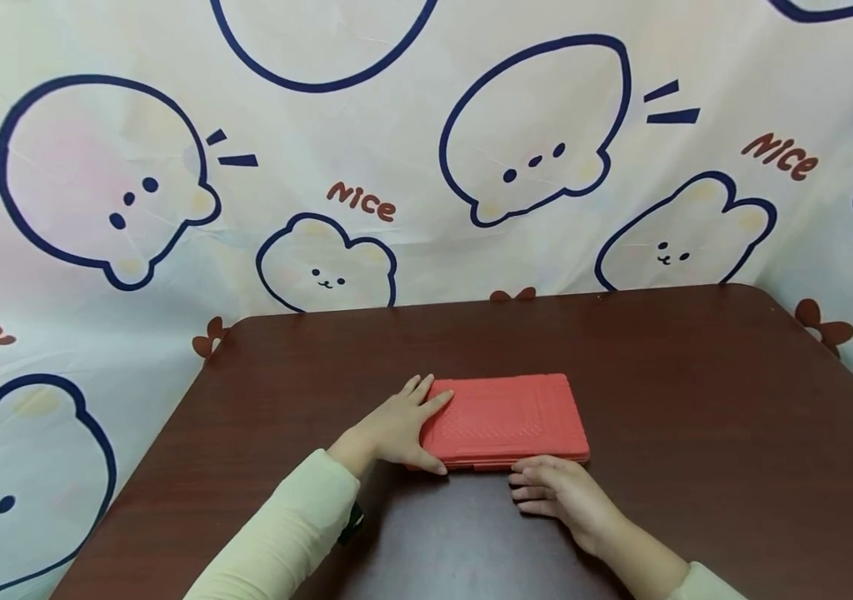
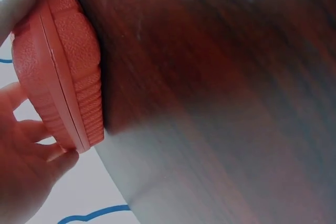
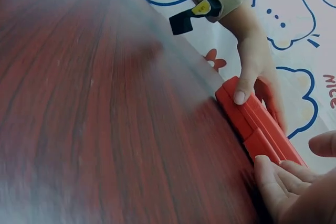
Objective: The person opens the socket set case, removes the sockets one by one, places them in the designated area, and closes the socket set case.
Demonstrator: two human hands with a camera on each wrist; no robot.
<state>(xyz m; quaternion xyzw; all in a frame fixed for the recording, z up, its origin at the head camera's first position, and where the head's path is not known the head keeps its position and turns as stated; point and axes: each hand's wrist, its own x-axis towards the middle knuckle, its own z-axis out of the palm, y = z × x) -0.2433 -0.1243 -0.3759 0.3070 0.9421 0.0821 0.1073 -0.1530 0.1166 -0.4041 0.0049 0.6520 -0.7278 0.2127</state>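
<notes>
A closed red plastic case [image 1: 509, 412] with a textured lid lies flat on the dark brown table. My left hand [image 1: 396, 425] holds its left end, the thumb against the front side and the fingers spread over the lid and the end. In the right wrist view a latch [image 3: 262, 144] shows on the front side of the case. At that latch are the fingertips of my right hand [image 1: 557, 492], with its thumb standing apart from the case. What the case contains is hidden.
The wooden table [image 1: 666, 392] has a glossy, reflecting top with rounded far corners. Behind and beside it hangs a pale cloth [image 1: 426, 167] with printed bear outlines. A small black device [image 3: 191, 17] with a yellow label sits at my left wrist.
</notes>
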